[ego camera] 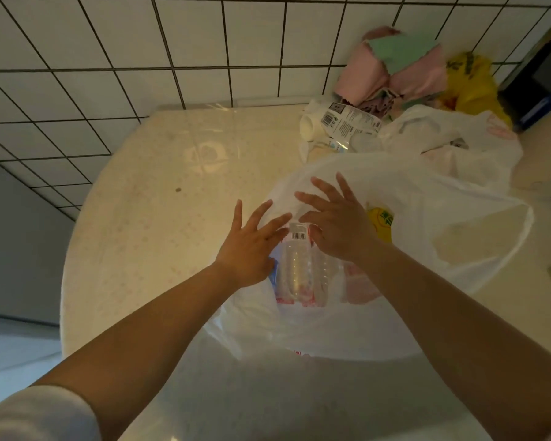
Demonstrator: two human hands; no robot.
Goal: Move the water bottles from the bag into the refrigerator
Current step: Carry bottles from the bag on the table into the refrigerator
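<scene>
bottles: clear plastic water bottles (295, 268) in shrink-wrap, likely heavy, slick; grab the pack's sides
bag: white plastic bag (427, 198), thin, floppy, on tabletop (147, 218)
fingers: my left hand (248, 249) and right hand (337, 230) spread flat, holding nothing

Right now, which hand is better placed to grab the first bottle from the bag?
Left, narrowly. The left hand lies beside the bottles at the bag opening; the right hand rests farther up on the plastic.

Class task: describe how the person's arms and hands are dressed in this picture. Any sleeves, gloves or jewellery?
Both forearms are bare. The left hand and right hand wear no gloves, and no rings or watch show. A short white sleeve covers the left upper arm.
</scene>
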